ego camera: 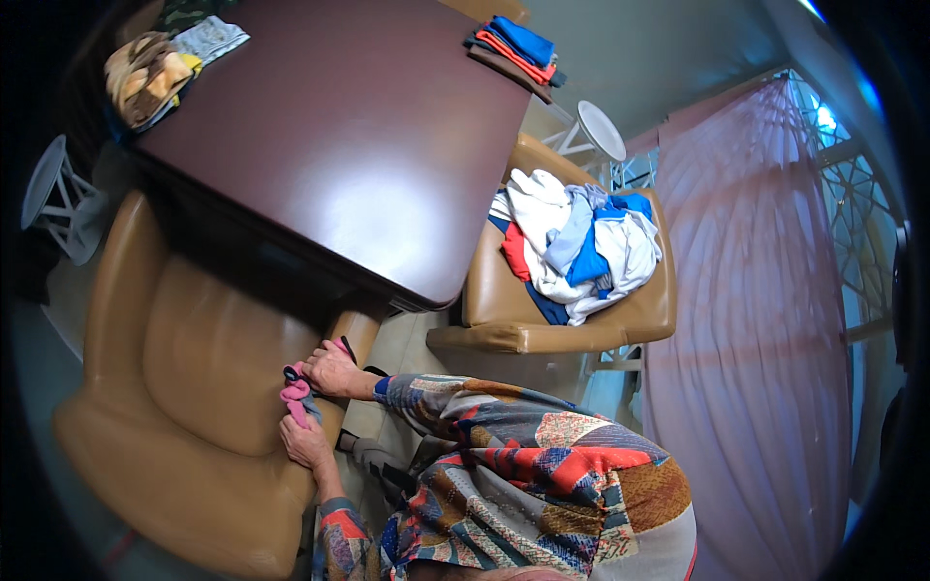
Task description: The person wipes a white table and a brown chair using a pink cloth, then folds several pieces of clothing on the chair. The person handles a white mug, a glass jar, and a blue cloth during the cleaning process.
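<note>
A small pink and grey cloth garment point(295, 393) with dark trim is bunched between my hands, above the arm of a tan leather chair. My right hand point(333, 369) grips its upper end, and a bit of pink with a black edge sticks out past the fingers. Its lower end is pinched in my left hand point(306, 441). The garment's full shape is hidden in the folds. Beside my hands is the tan chair's seat point(211, 348).
A dark brown table point(349, 131) stands ahead, with folded clothes point(517, 52) at its far right corner and more cloth point(149, 76) at its left edge. A second tan chair point(494, 312) bears heaped clothes point(574, 240). White stools point(599, 131) and a pink curtain point(748, 312) are beyond.
</note>
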`<state>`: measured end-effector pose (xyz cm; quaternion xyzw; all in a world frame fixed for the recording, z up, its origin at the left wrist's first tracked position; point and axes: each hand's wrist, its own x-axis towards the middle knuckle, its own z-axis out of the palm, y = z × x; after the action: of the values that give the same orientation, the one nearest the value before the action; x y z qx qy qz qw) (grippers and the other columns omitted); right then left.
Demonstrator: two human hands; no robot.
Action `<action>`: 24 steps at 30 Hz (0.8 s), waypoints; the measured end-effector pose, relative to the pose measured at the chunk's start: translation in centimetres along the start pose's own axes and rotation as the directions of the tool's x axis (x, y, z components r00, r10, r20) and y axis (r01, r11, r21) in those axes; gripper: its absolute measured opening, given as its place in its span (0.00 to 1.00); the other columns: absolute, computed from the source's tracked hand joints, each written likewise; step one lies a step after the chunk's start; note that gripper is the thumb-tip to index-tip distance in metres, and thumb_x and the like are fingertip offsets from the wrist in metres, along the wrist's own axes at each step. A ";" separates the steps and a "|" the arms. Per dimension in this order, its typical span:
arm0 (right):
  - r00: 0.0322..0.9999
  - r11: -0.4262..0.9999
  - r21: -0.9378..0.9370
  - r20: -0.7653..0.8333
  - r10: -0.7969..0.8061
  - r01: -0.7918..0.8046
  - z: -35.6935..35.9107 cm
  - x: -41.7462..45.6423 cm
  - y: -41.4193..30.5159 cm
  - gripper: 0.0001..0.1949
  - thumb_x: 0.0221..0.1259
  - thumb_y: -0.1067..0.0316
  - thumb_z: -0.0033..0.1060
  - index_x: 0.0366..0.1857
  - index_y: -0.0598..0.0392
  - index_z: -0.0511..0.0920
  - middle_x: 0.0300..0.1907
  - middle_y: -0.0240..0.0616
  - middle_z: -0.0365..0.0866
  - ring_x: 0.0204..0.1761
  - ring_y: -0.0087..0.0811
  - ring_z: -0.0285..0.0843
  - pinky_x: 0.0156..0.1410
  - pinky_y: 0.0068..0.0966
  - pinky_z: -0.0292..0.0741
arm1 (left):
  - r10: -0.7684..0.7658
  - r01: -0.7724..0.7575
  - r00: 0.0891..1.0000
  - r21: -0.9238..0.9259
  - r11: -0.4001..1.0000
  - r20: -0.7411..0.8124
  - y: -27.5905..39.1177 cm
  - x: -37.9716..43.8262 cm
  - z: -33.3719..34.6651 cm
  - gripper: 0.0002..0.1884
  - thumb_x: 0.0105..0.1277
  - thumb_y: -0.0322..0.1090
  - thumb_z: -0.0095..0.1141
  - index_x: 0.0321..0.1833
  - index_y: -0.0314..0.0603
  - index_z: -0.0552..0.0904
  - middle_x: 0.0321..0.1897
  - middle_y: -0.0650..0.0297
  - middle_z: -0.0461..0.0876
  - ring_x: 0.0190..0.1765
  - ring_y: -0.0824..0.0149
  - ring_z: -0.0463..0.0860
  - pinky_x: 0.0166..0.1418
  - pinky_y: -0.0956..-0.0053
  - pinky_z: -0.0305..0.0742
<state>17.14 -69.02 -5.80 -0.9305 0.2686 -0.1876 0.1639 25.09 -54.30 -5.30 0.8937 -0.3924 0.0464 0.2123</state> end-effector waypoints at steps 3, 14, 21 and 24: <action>0.985 0.994 -0.032 -0.135 -0.104 0.100 -0.5 0.5 0.0 0.06 0.44 0.64 0.55 0.16 0.50 0.73 0.19 0.35 0.75 0.27 0.36 0.76 0.38 0.33 0.68 | 0.029 -0.030 1.000 -0.135 0.990 -0.009 -1.4 -0.2 0.8 0.11 0.54 0.38 0.57 0.33 0.40 0.72 0.32 0.53 0.75 0.39 0.49 0.76 0.41 0.56 0.71; 0.988 0.749 0.645 -0.073 -0.133 0.149 -4.3 1.8 -12.0 0.09 0.54 0.75 0.56 0.39 0.59 0.77 0.40 0.43 0.79 0.45 0.44 0.74 0.53 0.35 0.69 | -0.084 0.037 0.991 -0.405 0.913 -0.100 -5.0 -5.8 -19.2 0.11 0.41 0.30 0.61 0.27 0.38 0.72 0.24 0.54 0.71 0.28 0.51 0.75 0.32 0.61 0.70; 0.814 0.430 0.781 -0.167 -0.556 0.453 -3.9 3.3 -25.9 0.13 0.50 0.69 0.63 0.39 0.59 0.76 0.56 0.47 0.72 0.58 0.44 0.70 0.60 0.36 0.67 | -0.547 0.441 0.715 -0.325 0.836 -0.435 -12.1 -7.8 -25.1 0.09 0.60 0.33 0.52 0.38 0.33 0.75 0.35 0.52 0.77 0.39 0.52 0.77 0.46 0.63 0.71; 0.719 0.502 0.746 0.045 -0.694 0.438 0.5 0.6 -27.3 0.21 0.52 0.66 0.61 0.53 0.52 0.75 0.65 0.44 0.63 0.67 0.47 0.58 0.68 0.45 0.56 | -0.668 0.507 0.717 -0.510 0.695 -0.198 -13.0 -8.9 -18.8 0.22 0.62 0.35 0.51 0.57 0.33 0.65 0.48 0.47 0.74 0.49 0.52 0.75 0.55 0.62 0.67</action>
<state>29.80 -47.42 5.03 -0.8511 -0.1799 -0.1534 0.4688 29.90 -32.59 5.03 0.8791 -0.0327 0.0558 0.4722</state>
